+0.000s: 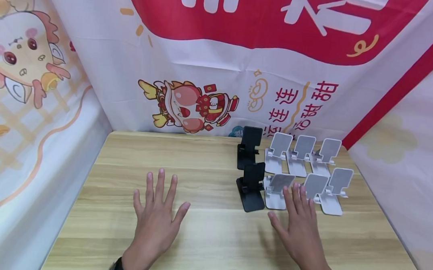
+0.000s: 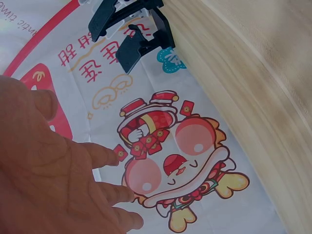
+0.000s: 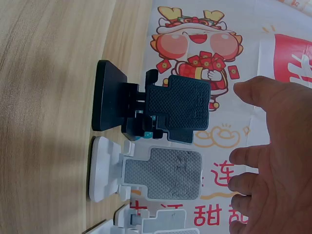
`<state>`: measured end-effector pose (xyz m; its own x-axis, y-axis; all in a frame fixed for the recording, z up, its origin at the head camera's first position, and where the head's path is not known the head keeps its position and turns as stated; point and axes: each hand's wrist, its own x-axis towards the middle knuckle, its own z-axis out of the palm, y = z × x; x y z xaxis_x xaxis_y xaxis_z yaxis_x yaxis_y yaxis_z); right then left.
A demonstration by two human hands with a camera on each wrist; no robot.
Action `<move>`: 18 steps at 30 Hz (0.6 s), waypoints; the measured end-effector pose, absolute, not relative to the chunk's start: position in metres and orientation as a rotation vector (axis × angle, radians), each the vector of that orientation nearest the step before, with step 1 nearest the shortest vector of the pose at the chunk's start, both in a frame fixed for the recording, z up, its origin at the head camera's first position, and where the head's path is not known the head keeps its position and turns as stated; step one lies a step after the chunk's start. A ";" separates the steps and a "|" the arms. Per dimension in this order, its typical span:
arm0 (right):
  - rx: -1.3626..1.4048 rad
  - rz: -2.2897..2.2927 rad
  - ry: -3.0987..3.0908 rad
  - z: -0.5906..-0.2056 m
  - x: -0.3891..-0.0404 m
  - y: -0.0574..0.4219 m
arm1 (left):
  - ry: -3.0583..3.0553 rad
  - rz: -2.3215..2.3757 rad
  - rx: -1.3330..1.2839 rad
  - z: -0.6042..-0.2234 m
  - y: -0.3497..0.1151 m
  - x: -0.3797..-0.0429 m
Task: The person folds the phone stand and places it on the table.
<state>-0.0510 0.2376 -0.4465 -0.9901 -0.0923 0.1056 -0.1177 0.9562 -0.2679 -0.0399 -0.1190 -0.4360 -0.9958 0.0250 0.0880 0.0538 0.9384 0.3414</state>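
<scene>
My left hand (image 1: pixel 156 223) is spread over the left half of the wooden table (image 1: pixel 204 239), holding nothing. My right hand (image 1: pixel 301 231), also with straight fingers and holding nothing, is at the near side of the phone stands; its fingertips overlap a front-row white phone stand (image 1: pixel 314 185) in the head view. Two black phone stands, a front one (image 1: pixel 253 181) and a back one (image 1: pixel 251 140), make the left column. Several white phone stands, such as one at the back (image 1: pixel 280 146), fill two rows beside them. All have their holder plates raised.
A printed white cloth (image 1: pixel 220 54) with red shapes and cartoon figures hangs behind the table. Similar cloth walls stand at the left (image 1: pixel 67 152) and right (image 1: pixel 400 167). The stands sit at the table's back right, close to the rear cloth.
</scene>
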 end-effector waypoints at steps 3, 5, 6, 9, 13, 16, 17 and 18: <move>0.182 0.443 -3.007 -0.445 -0.054 0.234 | -2.996 -0.539 -0.053 -0.437 -0.122 -0.038; 0.205 0.459 -2.990 -0.445 -0.058 0.230 | -2.985 -0.549 -0.047 -0.438 -0.123 -0.037; 0.222 0.470 -2.978 -0.444 -0.060 0.228 | -2.980 -0.552 -0.045 -0.439 -0.124 -0.036; 0.308 0.487 -2.884 -0.440 -0.071 0.222 | -2.965 -0.565 -0.038 -0.441 -0.126 -0.034; 0.454 0.489 -2.747 -0.430 -0.096 0.211 | -2.950 -0.571 -0.031 -0.442 -0.127 -0.032; 0.560 0.441 -2.719 -0.424 -0.118 0.202 | -2.947 -0.584 -0.035 -0.442 -0.126 -0.031; 0.594 0.419 -2.723 -0.424 -0.125 0.200 | -2.948 -0.586 -0.038 -0.443 -0.126 -0.030; 0.631 0.389 -2.735 -0.424 -0.131 0.197 | -2.949 -0.593 -0.041 -0.443 -0.126 -0.029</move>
